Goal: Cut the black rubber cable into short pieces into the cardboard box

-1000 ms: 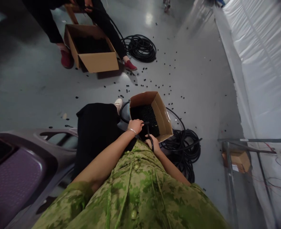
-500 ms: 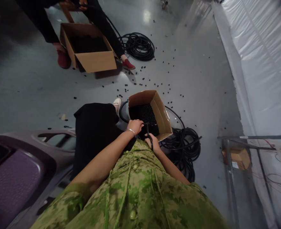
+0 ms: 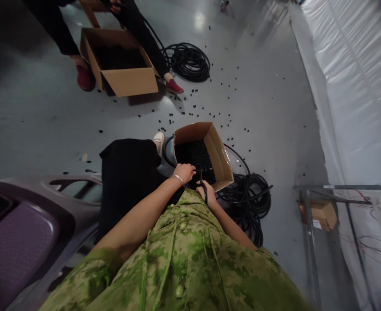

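Note:
A cardboard box (image 3: 221,157) stands between my knees with many small black pieces (image 3: 195,153) inside. Over its near edge, my left hand (image 3: 185,172) is closed on a black hose (image 3: 168,152), which loops round the box's left side. My right hand (image 3: 209,194) grips black-handled scissors (image 3: 205,190), their blades pointing forward over the box beside my left fingertips. The hose end between the hands is too small to make out clearly.
Coiled black hose (image 3: 256,196) lies right of the box. Ahead, a seated person's legs flank another cardboard box (image 3: 132,83), near a second coil (image 3: 190,62). Black bits dot the floor. A purple-grey plastic chair (image 3: 22,242) is at left, a metal frame (image 3: 310,224) at right.
The scissors' blades have shifted slightly beside my left fingertips. My hands stay in nearly the same place, and the view has moved a little.

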A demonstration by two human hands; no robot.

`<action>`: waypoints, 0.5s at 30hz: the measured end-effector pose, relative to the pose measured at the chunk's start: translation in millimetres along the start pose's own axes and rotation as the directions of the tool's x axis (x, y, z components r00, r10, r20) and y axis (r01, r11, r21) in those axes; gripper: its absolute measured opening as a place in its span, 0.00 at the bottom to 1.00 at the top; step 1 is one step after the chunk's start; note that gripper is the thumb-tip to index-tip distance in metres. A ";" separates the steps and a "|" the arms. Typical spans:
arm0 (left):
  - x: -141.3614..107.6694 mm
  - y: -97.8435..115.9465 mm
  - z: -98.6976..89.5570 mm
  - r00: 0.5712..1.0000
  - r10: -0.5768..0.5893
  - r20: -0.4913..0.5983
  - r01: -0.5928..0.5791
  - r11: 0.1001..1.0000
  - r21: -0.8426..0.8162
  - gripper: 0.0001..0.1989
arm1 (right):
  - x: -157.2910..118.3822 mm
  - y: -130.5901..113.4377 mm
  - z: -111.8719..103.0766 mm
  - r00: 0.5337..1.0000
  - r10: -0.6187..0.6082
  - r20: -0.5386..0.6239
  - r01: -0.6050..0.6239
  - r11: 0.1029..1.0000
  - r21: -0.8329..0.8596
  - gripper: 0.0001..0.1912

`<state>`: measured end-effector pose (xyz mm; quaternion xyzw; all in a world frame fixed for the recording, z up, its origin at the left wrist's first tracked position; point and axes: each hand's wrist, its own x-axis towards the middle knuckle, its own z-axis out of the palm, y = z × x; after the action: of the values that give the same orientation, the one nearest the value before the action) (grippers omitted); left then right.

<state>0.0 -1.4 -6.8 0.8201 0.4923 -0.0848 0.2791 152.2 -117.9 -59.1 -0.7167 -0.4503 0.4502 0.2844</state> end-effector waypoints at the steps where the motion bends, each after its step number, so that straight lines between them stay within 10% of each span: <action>1: -0.2 0.2 -0.3 1.000 0.002 0.004 -0.002 1.000 0.004 0.17 | 0.1 0.5 0.4 1.000 0.000 -0.002 0.000 1.000 0.005 0.16; 15: 4.3 -1.5 1.8 0.999 -0.037 0.030 0.037 0.999 -0.002 0.19 | 5.4 8.4 11.0 0.993 -0.061 -0.098 0.047 0.989 -0.137 0.10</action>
<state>1.2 1.4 -10.6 0.8091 0.5034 -0.1016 0.2857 146.6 -116.7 -72.8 -0.7438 -0.4838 0.3739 0.2700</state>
